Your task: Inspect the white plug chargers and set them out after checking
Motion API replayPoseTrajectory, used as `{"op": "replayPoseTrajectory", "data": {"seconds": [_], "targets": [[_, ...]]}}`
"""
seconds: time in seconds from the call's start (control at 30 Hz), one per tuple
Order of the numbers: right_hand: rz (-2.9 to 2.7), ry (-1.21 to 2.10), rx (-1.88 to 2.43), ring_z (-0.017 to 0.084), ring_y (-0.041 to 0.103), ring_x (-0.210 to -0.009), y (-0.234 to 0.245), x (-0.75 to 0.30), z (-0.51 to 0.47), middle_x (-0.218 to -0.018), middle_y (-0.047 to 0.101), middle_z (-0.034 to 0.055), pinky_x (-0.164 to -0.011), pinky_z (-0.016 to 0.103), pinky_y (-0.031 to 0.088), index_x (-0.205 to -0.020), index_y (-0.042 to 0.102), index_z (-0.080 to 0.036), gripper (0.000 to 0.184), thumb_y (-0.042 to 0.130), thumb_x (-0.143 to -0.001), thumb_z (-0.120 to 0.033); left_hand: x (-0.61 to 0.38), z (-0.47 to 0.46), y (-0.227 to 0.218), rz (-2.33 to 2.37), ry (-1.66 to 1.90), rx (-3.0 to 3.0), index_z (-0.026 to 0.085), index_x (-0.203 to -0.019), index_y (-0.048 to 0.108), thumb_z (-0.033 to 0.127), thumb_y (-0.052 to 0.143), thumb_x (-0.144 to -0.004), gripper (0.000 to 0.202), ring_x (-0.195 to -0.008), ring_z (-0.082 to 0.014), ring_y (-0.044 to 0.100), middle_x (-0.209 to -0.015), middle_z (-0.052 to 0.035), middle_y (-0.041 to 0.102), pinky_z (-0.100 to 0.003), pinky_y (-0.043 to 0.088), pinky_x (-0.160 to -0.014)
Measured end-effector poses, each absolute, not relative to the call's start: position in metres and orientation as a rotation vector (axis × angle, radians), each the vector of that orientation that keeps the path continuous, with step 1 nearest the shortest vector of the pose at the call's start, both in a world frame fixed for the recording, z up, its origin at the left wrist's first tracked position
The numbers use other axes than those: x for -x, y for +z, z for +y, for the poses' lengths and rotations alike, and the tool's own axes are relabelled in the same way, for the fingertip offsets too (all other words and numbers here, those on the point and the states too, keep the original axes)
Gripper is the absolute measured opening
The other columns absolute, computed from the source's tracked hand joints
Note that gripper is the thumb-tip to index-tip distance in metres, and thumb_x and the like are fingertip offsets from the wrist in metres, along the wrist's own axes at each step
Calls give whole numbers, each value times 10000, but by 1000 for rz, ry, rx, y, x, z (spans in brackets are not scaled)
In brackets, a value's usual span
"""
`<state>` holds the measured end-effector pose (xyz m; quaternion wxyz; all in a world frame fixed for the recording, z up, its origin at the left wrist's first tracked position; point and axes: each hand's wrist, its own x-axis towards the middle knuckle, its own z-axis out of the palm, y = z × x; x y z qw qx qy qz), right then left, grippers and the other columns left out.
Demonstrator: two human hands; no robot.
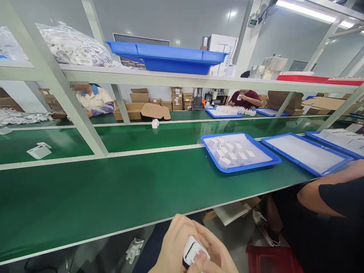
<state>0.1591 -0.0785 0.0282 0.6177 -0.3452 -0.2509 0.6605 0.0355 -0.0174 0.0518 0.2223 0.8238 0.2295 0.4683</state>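
Low in the view, below the bench edge, both of my hands close around a small white plug adapter (191,247). It has rounded corners, a dark slot line and what look like prongs on its face. My left hand (174,244) wraps its left side. My right hand (217,252) curls over from the right, with fingertips on the adapter's lower face. Part of the adapter is hidden by the fingers. Ahead on the bench, a blue tray (241,167) lined in white holds several similar white adapters (229,155) standing apart from each other.
The green bench (127,185) spans the view, with a conveyor strip (176,131) behind it. More blue trays (307,153) lie rightward. A co-worker's arm (327,189) is close at right, above a red stool (273,259). Overhead, a shelf (170,79) carries a blue bin (176,60).
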Motion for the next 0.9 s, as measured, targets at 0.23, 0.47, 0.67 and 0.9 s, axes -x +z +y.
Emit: {"op": "replayPoseTrajectory", "data": {"seconds": [0.23, 0.47, 0.67, 0.9], "targets": [[-555, 1385, 908, 306, 691, -944, 8, -153, -84, -1014, 741, 137, -813, 377, 540, -1061, 679, -184, 587, 828, -588, -499, -43, -20, 45, 634, 1163, -2027, 216, -829, 476, 311, 460, -888, 113, -693, -170, 478, -756, -4, 486, -301, 376, -621], [-1092, 566, 1427, 286, 591, -1122, -3, -176, -54, -1241, 620, 115, -931, 363, 488, -1270, 544, -242, 482, 616, -836, -438, -70, 9, 26, 747, 915, -1181, 201, -760, 450, 481, 555, -874, 320, -612, -106, 343, -675, 53, 364, -226, 317, -584], [-1456, 279, 1326, 192, 657, -916, 2, -207, -15, -1026, 687, 31, -801, 238, 519, -1123, 620, -293, 343, 616, -807, -158, -99, 49, 29, 705, 828, -1152, 205, -714, 399, 487, 548, -859, 350, -601, -102, 395, -661, 61, 362, -219, 365, -583], [-1228, 52, 1656, 218, 678, -820, 25, -294, 41, -922, 713, 72, -762, 295, 555, -965, 644, -193, 253, 561, -852, -403, -121, 119, 23, 683, 833, -1458, 236, -1194, 509, 536, 601, -806, 499, -1156, -248, 500, -1172, -79, 579, -379, 359, -1005]]}}
